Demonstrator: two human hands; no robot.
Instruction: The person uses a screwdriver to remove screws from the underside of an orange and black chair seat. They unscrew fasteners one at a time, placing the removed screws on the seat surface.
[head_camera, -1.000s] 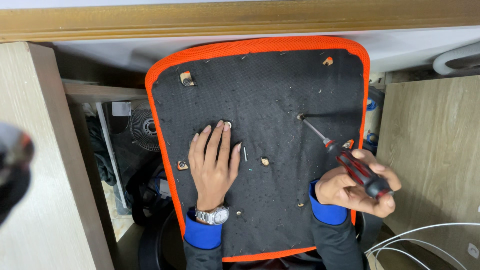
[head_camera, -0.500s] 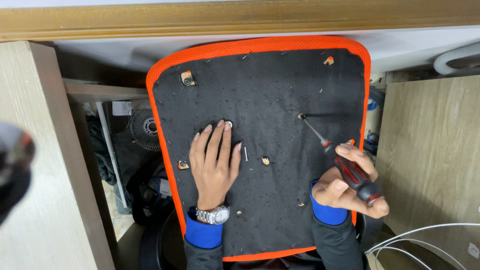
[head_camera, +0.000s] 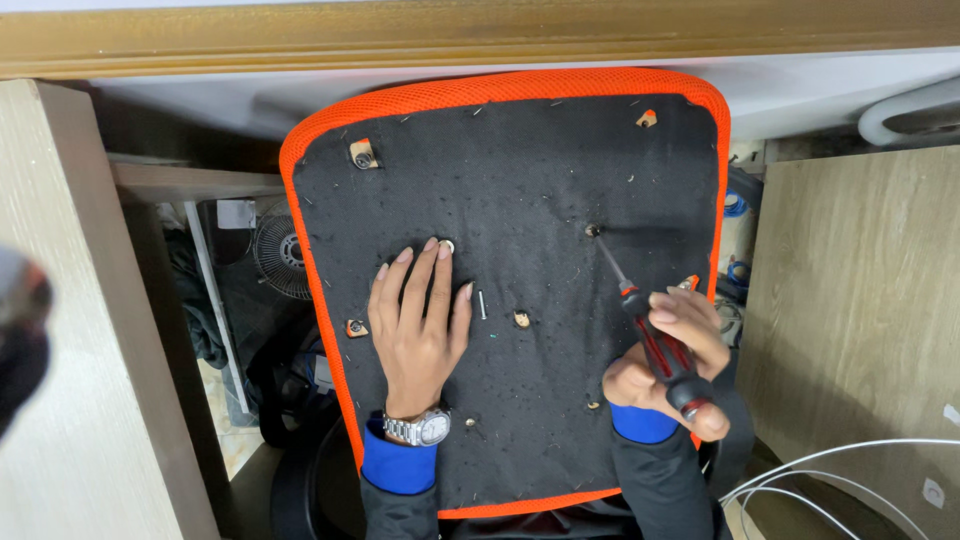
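From my head camera, I am pressing my left hand (head_camera: 418, 330) flat, fingers spread wide, on the black felt underside of an orange-edged seat cushion (head_camera: 520, 170), fingertips just beside a small washer (head_camera: 447, 245). My right hand (head_camera: 668, 362) is wrapping closed around a red-and-black screwdriver (head_camera: 650, 340), its tip sitting in a screw hole (head_camera: 592, 231). A loose screw (head_camera: 482, 304) is lying near my left little finger.
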